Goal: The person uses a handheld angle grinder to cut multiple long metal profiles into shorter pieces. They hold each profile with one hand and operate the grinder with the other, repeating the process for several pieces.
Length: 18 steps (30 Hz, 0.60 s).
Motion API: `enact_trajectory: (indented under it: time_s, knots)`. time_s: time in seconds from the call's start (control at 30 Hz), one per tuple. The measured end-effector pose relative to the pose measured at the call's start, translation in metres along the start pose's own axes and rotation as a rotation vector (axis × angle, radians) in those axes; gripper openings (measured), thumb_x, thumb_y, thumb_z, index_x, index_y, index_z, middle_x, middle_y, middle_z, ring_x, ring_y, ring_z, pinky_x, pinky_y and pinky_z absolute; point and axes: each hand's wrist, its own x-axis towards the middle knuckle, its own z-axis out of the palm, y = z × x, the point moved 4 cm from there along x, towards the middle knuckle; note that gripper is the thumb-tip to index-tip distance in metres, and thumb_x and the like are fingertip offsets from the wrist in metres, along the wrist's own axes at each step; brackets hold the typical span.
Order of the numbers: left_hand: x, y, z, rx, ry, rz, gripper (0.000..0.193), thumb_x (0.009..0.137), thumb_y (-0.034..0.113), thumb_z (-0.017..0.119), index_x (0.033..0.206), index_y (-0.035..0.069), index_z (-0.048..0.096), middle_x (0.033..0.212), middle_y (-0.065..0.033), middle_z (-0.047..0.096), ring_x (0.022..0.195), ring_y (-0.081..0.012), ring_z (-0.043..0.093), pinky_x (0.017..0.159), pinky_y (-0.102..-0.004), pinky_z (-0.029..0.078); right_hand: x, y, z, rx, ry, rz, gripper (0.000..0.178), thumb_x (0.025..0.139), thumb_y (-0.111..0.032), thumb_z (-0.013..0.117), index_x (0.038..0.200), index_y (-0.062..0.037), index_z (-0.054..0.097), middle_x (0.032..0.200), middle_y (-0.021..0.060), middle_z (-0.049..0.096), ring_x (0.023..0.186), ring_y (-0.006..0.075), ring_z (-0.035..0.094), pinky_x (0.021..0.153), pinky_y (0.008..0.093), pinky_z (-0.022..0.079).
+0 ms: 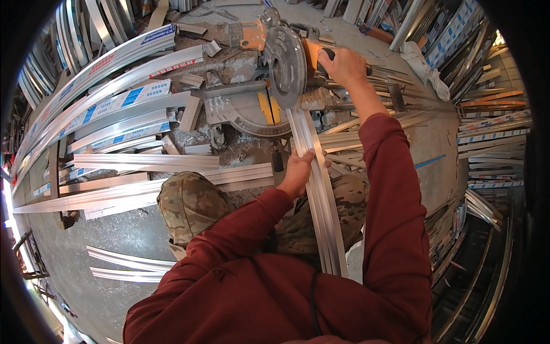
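A silver aluminium profile point(323, 221) runs from my lap up to the miter saw's round base. My left hand point(297, 173) is wrapped around it from the left, a short way below the saw. At the top, my right hand point(346, 67) grips the black handle of the orange miter saw point(252, 35). The saw's grey blade guard point(282, 66) stands over the far end of the profile, which it partly hides. A yellow insert point(267, 108) shows on the saw's table point(235, 114), left of the profile.
Long aluminium profiles point(123, 103), some wrapped in printed film, lie stacked to the left. Small offcuts point(190, 113) lie around the saw. More profiles point(492, 137) fill the right side. Two short strips point(129, 266) rest on the floor at lower left. A white cloth point(421, 66) hangs at upper right.
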Motion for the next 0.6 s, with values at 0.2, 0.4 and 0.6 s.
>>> enact_trajectory:
  time_s: [0.2,0.4,0.6]
  knots:
    - [0.0015,-0.0033,-0.0028,-0.001,0.002,-0.001,0.026,0.104,0.016,0.04,0.128,0.006,0.035,0.11,-0.0148,0.059,0.084,-0.0284,0.066,0.068,-0.0468,0.06,0.0093,0.0013,-0.0001,-0.017,-0.027,0.008,0.058,0.09,-0.057,0.047,0.084,-0.0048,0.073,0.079,0.0209,0.069,0.079,0.0401,0.067,0.072,0.0483,0.051]
    - [-0.0003,-0.0026,-0.0013,0.027,0.005,-0.015,0.027,0.105,0.018,0.04,0.128,0.007,0.034,0.111,-0.0171,0.061,0.089,-0.0303,0.067,0.073,-0.0477,0.062,0.0095,0.0035,0.0009,-0.004,-0.027,0.002,0.056,0.09,-0.055,0.047,0.083,-0.0053,0.073,0.079,0.0209,0.069,0.079,0.0402,0.066,0.072,0.0485,0.051]
    - [0.0027,-0.0039,-0.0028,0.018,-0.011,-0.003,0.026,0.105,0.018,0.039,0.128,0.006,0.034,0.113,-0.0177,0.06,0.089,-0.0312,0.067,0.072,-0.049,0.062,0.0074,0.0026,0.001,-0.008,-0.013,-0.01,0.054,0.09,-0.053,0.048,0.083,-0.0053,0.073,0.079,0.0201,0.069,0.078,0.04,0.066,0.072,0.0484,0.051]
